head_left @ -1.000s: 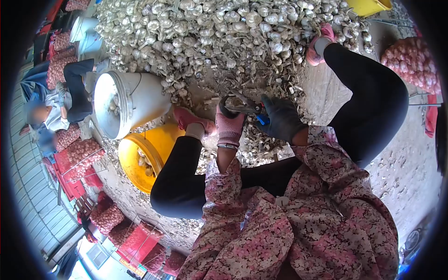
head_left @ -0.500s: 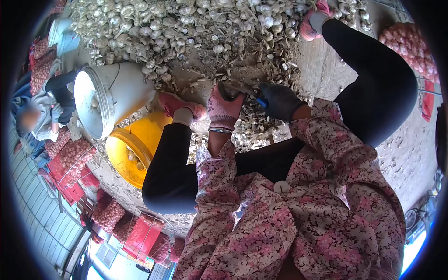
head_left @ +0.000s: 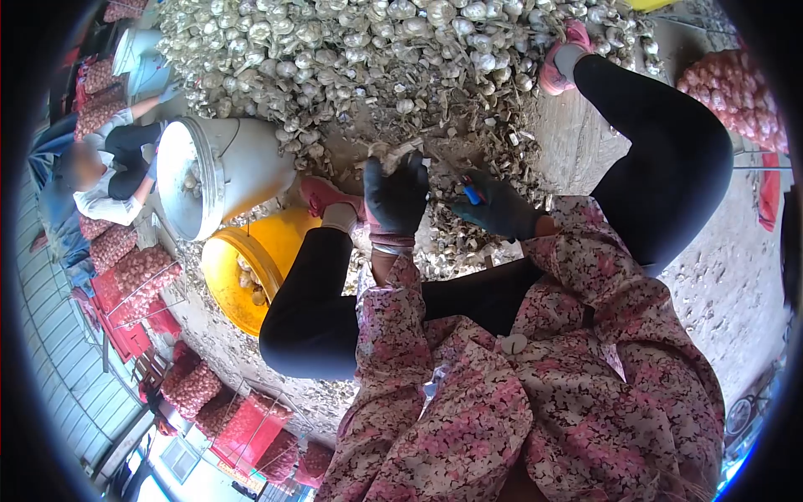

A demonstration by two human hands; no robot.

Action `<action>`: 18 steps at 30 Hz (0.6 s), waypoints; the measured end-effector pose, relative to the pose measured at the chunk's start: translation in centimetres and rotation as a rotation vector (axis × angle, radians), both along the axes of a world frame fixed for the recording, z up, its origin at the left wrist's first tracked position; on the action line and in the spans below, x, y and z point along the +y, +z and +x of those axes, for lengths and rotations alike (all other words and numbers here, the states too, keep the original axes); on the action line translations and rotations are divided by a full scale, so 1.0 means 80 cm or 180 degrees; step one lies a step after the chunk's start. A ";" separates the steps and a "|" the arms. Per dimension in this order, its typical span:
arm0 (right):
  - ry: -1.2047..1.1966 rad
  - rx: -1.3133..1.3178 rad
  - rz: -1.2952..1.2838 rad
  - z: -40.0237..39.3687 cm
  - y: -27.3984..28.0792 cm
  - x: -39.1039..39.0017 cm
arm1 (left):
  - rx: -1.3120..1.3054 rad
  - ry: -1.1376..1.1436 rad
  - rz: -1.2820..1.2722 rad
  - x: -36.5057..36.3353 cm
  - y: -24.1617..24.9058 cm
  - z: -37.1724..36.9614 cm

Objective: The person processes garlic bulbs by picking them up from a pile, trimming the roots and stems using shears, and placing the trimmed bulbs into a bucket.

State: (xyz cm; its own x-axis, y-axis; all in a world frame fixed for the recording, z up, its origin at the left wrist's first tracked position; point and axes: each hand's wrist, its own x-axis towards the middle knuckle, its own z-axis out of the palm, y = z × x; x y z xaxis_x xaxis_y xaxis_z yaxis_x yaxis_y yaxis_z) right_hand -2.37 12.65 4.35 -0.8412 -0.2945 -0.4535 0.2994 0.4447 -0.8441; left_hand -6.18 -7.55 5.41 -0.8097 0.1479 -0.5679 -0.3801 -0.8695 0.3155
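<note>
My left hand (head_left: 396, 199), in a pink glove with a dark palm, is turned palm up in the middle. Its fingers curl round a pale dry garlic piece with a stem (head_left: 391, 154), partly hidden by them. To its right is my right hand (head_left: 500, 207), in a dark glove, closed round a small tool with a blue handle (head_left: 473, 192); the tool's blade is hard to make out. A large heap of garlic bulbs (head_left: 335, 58) lies beyond both hands, with loose stems and scraps on the ground around them.
A white bucket (head_left: 209, 171) and a yellow bucket (head_left: 242, 280), each with some garlic inside, lie tilted at the left. Another person (head_left: 113, 171) sits beyond them. Filled net bags stand at the left (head_left: 194, 386) and upper right (head_left: 729, 94).
My left hand has rolled from showing its pink back to showing its dark palm, with the garlic piece now visible. My right hand has moved slightly down and apart from it.
</note>
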 end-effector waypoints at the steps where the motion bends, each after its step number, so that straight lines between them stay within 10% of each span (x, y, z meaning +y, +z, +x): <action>1: -0.0020 0.0088 -0.0069 0.002 0.002 -0.004 | -0.0503 0.0095 0.0023 0.005 -0.001 0.004; 8: 0.0060 -0.0392 0.0070 -0.005 -0.009 0.007 | 0.1992 -0.1290 -0.3383 0.013 -0.075 0.046; 10: -0.0135 -0.0467 -0.0005 -0.002 -0.029 0.007 | 0.1158 -0.0902 -0.2322 0.005 -0.079 0.034; 12: -0.0326 -0.0553 -0.0086 -0.004 -0.044 0.004 | 0.0827 0.0017 0.0526 0.001 -0.041 0.010; 15: -0.1706 -0.1778 -0.1700 -0.019 -0.029 -0.002 | 0.0689 0.0114 0.0168 -0.012 -0.013 -0.023; 18: -0.1709 -0.1617 -0.1099 -0.027 -0.036 -0.004 | 0.0292 -0.0152 0.0128 -0.063 -0.065 -0.074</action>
State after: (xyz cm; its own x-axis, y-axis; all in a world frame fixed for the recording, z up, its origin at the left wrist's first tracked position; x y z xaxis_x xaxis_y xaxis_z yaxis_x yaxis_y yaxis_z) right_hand -4.51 12.31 1.47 -0.6236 -0.1025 -0.7750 0.7809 -0.1287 -0.6113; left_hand -12.06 -12.62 0.24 -0.8496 0.2087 -0.4845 -0.3925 -0.8637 0.3163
